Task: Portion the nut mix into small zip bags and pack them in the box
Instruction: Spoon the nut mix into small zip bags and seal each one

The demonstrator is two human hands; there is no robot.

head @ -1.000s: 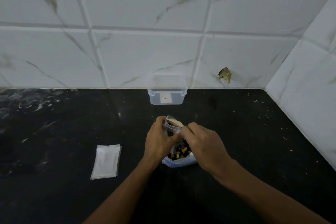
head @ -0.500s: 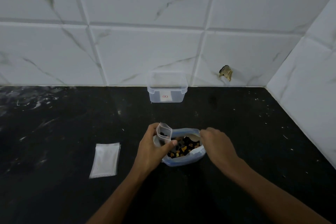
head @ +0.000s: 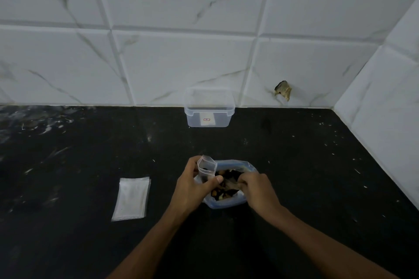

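Head view: left hand (head: 192, 188) pinches a small zip bag (head: 206, 169) upright, mouth up beside the big bag of nut mix (head: 226, 184), so the right hand (head: 258, 188), grip curled inside, can scoop; box (head: 209, 107) waits by the wall.

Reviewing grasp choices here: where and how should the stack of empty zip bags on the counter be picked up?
The stack of empty zip bags lies flat on the counter, left of the left hand. Likely best: pinch the top bag's near short edge from above, where the layers look slightly offset.
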